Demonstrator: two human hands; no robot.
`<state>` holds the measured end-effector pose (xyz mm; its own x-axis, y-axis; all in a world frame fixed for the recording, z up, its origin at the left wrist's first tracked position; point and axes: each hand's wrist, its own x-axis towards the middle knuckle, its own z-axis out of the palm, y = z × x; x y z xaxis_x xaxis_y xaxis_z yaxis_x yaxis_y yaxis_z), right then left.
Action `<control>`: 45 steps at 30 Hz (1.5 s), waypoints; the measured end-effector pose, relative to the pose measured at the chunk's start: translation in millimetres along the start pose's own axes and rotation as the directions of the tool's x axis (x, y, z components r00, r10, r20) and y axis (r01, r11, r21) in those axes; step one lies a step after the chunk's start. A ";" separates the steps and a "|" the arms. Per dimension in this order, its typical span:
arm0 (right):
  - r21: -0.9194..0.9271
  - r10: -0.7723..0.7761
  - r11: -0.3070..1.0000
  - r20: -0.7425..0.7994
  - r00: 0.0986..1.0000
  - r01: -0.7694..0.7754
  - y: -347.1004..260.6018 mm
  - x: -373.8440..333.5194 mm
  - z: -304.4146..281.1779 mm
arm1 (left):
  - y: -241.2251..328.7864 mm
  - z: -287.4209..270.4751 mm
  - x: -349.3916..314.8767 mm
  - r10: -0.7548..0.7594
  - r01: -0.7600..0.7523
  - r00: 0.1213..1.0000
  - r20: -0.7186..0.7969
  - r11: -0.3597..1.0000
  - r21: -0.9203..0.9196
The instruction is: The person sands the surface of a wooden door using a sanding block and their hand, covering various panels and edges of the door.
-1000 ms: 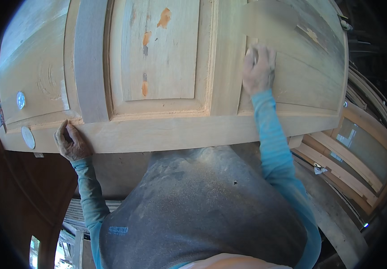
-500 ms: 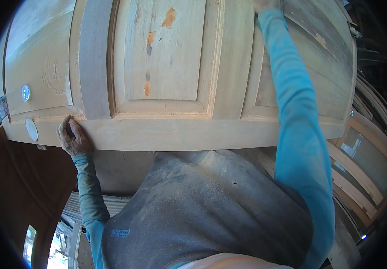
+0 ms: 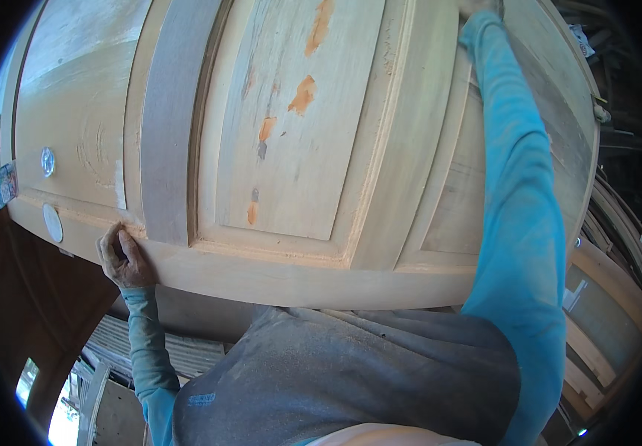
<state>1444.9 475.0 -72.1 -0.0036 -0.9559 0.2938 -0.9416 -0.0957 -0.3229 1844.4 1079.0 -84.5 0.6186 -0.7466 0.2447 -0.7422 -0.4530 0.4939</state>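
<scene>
Panelled wooden door (image 3: 291,167) lies before a person (image 3: 351,364), left hand (image 3: 129,264) at its near edge, fingers (image 3: 108,251) loosely curled, thumb apart; the grip of the right hand (image 3: 482,7), cropped at top, cannot be told. A jolt from that long reach could shift the single door's two round discs (image 3: 53,223); one bottle (image 3: 0,187) lies by its left edge.

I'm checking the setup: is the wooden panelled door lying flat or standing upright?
Lying flat: the downward view shows the panelled door face-up, with pale dust resting on it.
</scene>
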 end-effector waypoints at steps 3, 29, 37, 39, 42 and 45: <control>-0.068 -0.021 0.998 -0.101 0.995 0.014 30.7 47.4 40.1 | -3.4 1.9 3.8 0.046 -0.046 0.999 -0.002 0.999 0.014; 0.102 -0.234 0.967 0.009 0.972 0.232 20.9 -243.0 -70.0 | -9.2 1.5 -10.5 -0.027 0.027 1.000 0.004 0.999 -0.047; 0.126 -0.190 0.975 0.038 0.981 0.184 23.4 -327.3 -107.2 | -6.8 2.1 -7.1 0.021 -0.021 1.000 0.008 0.999 -0.037; 0.121 -0.126 0.984 -0.049 0.991 0.131 30.0 -225.6 -60.8 | -4.7 2.8 -3.3 0.007 -0.006 1.000 0.017 0.998 -0.069; 0.078 -0.079 0.993 -0.081 0.994 0.085 25.0 -105.5 -20.5 | -9.7 3.4 0.2 0.019 -0.018 1.000 0.001 0.999 -0.048; 0.027 -0.045 0.999 -0.083 0.996 0.047 18.2 -122.8 -27.4 | -11.2 2.8 -3.9 0.042 -0.041 0.999 0.019 0.999 -0.029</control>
<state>1418.9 598.2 -89.4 0.0106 -0.9243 0.3815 -0.9312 -0.1482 -0.3330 1849.6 1085.7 -93.4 0.5821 -0.7739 0.2496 -0.7594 -0.4077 0.5069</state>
